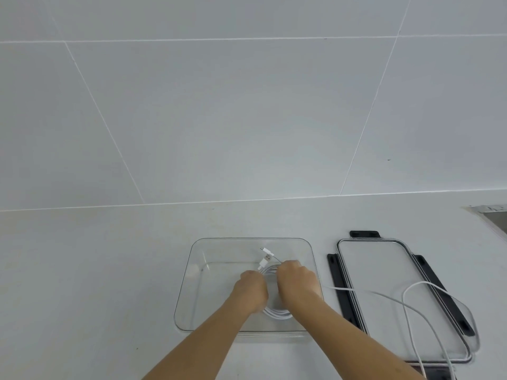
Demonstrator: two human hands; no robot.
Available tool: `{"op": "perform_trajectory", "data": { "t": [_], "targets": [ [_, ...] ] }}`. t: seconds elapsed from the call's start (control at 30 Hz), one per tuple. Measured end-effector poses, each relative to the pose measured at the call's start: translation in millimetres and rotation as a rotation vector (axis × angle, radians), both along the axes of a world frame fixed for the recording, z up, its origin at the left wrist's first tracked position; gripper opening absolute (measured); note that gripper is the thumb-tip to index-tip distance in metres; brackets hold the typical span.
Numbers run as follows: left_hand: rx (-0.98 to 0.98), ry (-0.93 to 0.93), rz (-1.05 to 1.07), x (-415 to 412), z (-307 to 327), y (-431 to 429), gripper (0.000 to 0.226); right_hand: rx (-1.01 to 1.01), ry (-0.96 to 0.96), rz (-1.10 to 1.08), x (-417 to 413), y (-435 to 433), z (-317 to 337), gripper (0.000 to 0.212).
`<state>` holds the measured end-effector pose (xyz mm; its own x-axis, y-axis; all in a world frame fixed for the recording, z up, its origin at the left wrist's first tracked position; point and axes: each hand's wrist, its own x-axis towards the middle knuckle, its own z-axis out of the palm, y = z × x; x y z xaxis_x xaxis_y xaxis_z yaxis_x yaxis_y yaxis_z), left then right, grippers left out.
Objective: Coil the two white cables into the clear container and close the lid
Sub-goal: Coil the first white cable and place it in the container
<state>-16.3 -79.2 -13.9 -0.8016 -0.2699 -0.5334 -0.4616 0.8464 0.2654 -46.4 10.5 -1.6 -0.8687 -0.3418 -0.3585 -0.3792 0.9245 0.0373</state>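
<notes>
White countertop point(96, 270) below a pale tiled wall point(219, 105) carries the clear container point(192, 270). Inside it the left hand point(253, 286) and right hand point(297, 281), fingers curled, grip a coiled white cable point(277, 314). A second white cable point(340, 288) trails from beneath the right hand across the black-latched lid point(384, 270) lying alongside.

My bare forearms reach forward and converge. My left hand point(253, 286) and right hand point(297, 281), knuckles up and nearly touching, curl their fingers round a coiled white cable point(277, 314).
</notes>
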Motion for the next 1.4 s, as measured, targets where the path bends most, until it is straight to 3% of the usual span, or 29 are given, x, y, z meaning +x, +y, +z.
{"op": "perform_trajectory", "data": {
  "t": [0.33,0.6,1.17,1.3,1.4],
  "targets": [
    [0.037,0.127,0.011,-6,-6,3,0.030,0.069,0.108,0.103,-3,3,1,0.039],
    [0.063,0.108,0.022,-6,-9,3,0.030,0.121,0.116,0.185,-5,1,-4,0.034],
    [0.198,0.074,0.194,-7,-13,-9,0.036,-0.086,0.154,0.087,-13,4,3,0.029],
    [0.288,0.071,0.279,-7,-12,-10,0.039,-0.112,0.162,0.081,-13,5,4,0.027],
    [0.411,0.069,0.359,-7,-12,-11,0.026,-0.124,0.158,0.073,-12,5,4,0.027]
  ]
}}
